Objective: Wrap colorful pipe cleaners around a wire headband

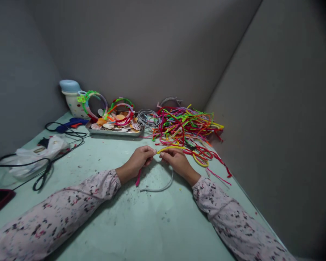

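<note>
Tray: shallow silver metal tray (115, 133), filled with orange, white and pink seashells (108, 125).
Bottle: white spotted bottle with a light-blue lid (74, 103), behind the tray's left end.
Tool: dark-blue plastic tool with an orange-red part (70, 124), just left of the tray.
Bag: crumpled white plastic bag (57, 145), left and in front of the tray.
Cable: looped black cable (48, 166), left of the tray.

Yellow strand (170, 147) (gently arched), thin grey band (161, 190), curved
</note>
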Tool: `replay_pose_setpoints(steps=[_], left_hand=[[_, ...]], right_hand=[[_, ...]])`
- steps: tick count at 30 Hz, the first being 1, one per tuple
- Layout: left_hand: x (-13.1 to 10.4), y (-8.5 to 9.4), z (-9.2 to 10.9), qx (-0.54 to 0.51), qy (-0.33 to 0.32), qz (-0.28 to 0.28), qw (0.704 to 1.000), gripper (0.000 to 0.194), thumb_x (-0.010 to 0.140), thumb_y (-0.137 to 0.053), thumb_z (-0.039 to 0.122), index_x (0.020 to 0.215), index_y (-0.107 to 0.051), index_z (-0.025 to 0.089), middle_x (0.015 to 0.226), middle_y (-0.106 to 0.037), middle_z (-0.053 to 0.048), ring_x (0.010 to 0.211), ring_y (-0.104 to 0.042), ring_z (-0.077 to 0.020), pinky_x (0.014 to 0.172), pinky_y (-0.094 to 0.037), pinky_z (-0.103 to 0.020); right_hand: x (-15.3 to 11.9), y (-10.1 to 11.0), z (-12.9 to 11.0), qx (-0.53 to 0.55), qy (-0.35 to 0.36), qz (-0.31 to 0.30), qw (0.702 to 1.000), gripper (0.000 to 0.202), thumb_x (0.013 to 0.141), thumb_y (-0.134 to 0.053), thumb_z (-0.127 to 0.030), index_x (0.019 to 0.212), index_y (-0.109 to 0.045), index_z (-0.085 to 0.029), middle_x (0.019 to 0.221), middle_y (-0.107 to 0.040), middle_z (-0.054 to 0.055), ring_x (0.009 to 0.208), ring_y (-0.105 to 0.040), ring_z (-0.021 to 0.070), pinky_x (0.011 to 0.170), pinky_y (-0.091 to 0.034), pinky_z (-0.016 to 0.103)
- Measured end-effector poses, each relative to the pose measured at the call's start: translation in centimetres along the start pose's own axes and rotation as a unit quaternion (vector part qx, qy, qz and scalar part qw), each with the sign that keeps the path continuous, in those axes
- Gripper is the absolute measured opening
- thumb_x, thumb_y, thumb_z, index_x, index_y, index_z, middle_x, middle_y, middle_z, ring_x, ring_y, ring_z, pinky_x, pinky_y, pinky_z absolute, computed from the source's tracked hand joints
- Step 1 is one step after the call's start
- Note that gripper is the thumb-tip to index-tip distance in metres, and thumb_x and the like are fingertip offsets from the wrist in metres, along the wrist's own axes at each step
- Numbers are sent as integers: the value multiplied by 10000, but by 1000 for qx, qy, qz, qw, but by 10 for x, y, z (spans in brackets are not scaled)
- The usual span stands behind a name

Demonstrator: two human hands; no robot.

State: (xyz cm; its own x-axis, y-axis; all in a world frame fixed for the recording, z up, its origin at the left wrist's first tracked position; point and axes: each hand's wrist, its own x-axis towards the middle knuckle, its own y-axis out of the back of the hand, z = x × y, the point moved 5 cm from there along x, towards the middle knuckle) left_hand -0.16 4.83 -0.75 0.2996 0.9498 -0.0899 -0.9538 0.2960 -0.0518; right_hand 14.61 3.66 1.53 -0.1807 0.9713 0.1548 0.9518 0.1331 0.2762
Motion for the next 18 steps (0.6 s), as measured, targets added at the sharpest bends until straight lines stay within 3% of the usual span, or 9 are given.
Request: replay_pose_setpoints(steps=[4, 10, 15, 18], left_hand=[[1, 1, -2, -1, 0, -3, 1000, 253, 751, -612, 380, 688, -494, 166, 519, -437, 62, 374, -348, -41, 354, -197, -174], [1, 0, -2, 2, 8, -3, 1000, 247, 746, -618, 363, 677, -489, 165, 523, -438, 60, 376, -350, -41, 352, -200, -170], [0, 0, -2, -5, 14, -5, 1000, 243, 738, -629, 357, 685, -487, 166, 528, -439, 62, 377, -353, -41, 353, -207, -169], [1, 1, -3, -2, 9, -7, 1000, 240, 746, -618, 360, 681, -493, 166, 523, -438, 59, 376, -356, -43, 350, -204, -171]], right_hand=[[-1, 0, -7, -92, 94, -11, 991, 149, 813, -554, -198, 832, -700, -172, 752, -671, 23, 678, -588, 136, 639, -451, 247], [-5, 2, -11, -182, 253, -16, 950, 191, 847, -522, -156, 941, -683, -195, 869, -677, 52, 798, -601, 166, 756, -462, 294], [-8, 2, -14, -234, 296, -42, 925, 185, 865, -509, -161, 961, -665, -193, 865, -672, 65, 803, -598, 179, 735, -461, 304], [-8, 1, -14, -236, 299, -26, 924, 185, 863, -512, -154, 960, -664, -196, 865, -672, 66, 802, -599, 178, 736, -466, 307]])
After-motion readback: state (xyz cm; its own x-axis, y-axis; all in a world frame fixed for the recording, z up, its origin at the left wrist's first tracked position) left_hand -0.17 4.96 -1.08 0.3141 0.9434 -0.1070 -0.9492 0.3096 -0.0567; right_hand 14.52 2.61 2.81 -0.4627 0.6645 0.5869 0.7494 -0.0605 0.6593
